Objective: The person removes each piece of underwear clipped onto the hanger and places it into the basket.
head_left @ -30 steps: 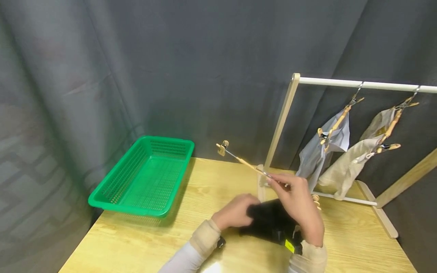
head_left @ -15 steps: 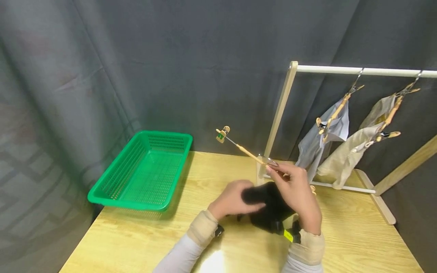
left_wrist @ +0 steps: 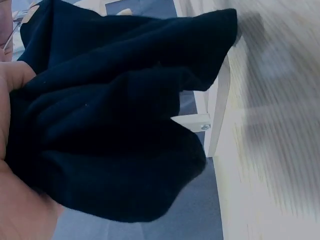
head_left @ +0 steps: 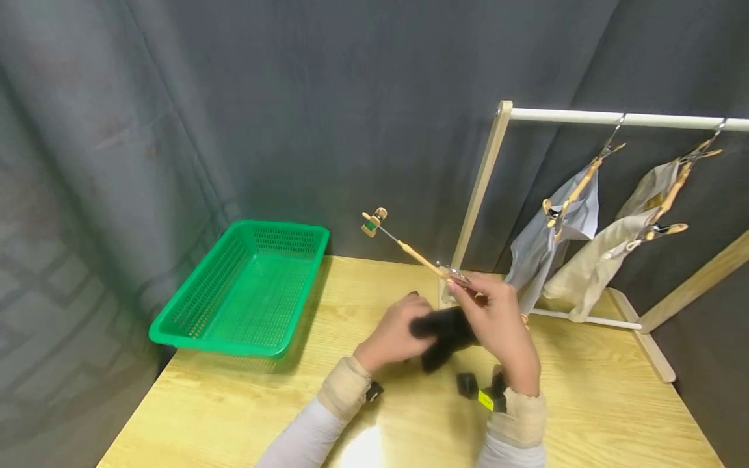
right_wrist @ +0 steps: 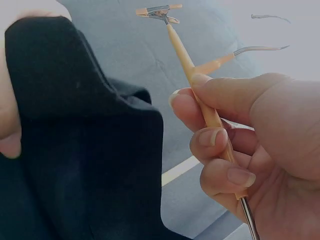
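Note:
My left hand [head_left: 398, 328] grips a black cloth garment [head_left: 447, 325], bunched and blurred in the head view. In the left wrist view the same dark cloth [left_wrist: 115, 110] hangs in folds from the hand. My right hand [head_left: 497, 318] holds a small wooden clip hanger [head_left: 418, 253] by its bar, fingers curled round it. The right wrist view shows the hanger's clip [right_wrist: 160, 11] at the far end and its metal hook pointing right. The dark cloth [right_wrist: 80, 115] is left of the hanger there, apart from it. The hanger's other clip is out of sight.
A green plastic basket [head_left: 213, 344] stands at the table's left. On the right is a rack with a white rail [head_left: 562, 116]. A grey garment [head_left: 535, 250] and a beige garment [head_left: 597, 270] hang there on clip hangers. A dark curtain [head_left: 351, 130] stands behind.
My left hand has shifted its hold on the black garment and drawn it up from the table towards the hanger. The right hand has moved slightly left, still holding the hanger.

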`<state>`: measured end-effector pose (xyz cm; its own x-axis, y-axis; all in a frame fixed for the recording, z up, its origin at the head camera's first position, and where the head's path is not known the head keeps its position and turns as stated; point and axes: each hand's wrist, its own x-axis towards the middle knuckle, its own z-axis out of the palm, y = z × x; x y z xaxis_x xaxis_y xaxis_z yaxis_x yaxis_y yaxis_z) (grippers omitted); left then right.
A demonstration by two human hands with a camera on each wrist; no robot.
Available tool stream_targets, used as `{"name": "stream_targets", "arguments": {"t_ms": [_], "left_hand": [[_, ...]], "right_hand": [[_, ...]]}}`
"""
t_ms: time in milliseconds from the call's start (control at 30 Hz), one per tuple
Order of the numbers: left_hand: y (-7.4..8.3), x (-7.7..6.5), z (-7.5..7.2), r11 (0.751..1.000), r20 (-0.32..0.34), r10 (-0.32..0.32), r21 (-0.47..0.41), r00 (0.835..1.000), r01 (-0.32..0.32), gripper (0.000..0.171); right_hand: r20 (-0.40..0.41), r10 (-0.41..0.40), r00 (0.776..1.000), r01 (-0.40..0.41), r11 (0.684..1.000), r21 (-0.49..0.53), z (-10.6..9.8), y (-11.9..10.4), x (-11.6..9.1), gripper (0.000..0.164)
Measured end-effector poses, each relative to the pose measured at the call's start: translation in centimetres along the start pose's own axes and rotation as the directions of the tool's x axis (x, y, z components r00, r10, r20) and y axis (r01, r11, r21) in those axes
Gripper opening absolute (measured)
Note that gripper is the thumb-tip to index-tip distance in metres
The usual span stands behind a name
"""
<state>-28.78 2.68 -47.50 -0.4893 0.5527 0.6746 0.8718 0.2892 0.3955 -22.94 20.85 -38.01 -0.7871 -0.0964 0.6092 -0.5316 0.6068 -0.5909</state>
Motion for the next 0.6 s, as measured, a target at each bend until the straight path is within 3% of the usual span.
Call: {"name": "stream_targets", "arguments": {"t_ms": [133, 367, 500, 600], "left_hand": [[0.1, 0.1, -0.3, 0.997, 0.013, -0.044, -0.056, 0.999, 0.045, 0.023], [0.8, 0.1, -1.0, 0.981, -0.020, -0.109, -0.163, 0.994, 0.104, 0.053], [0.9, 0.1, -1.1, 0.976, -0.037, -0.097, -0.201, 0.995, 0.088, 0.062], [0.8, -0.2, -0.9, 0.979, -0.053, -0.052, -0.202, 0.997, 0.040, 0.073]], "right_hand": [[0.012, -0.009, 1.000, 0.009, 1.000, -0.008, -0.1, -0.1, 0.1, 0.015], [0.038, -0.003, 0.999, 0.004, 1.000, -0.019, 0.0, -0.4, 0.2, 0.016], [0.043, -0.014, 0.999, 0.016, 0.999, -0.029, 0.2, -0.3, 0.3, 0.015], [0.065, -0.008, 0.998, 0.011, 0.999, -0.040, 0.4, -0.1, 0.2, 0.015]]}}
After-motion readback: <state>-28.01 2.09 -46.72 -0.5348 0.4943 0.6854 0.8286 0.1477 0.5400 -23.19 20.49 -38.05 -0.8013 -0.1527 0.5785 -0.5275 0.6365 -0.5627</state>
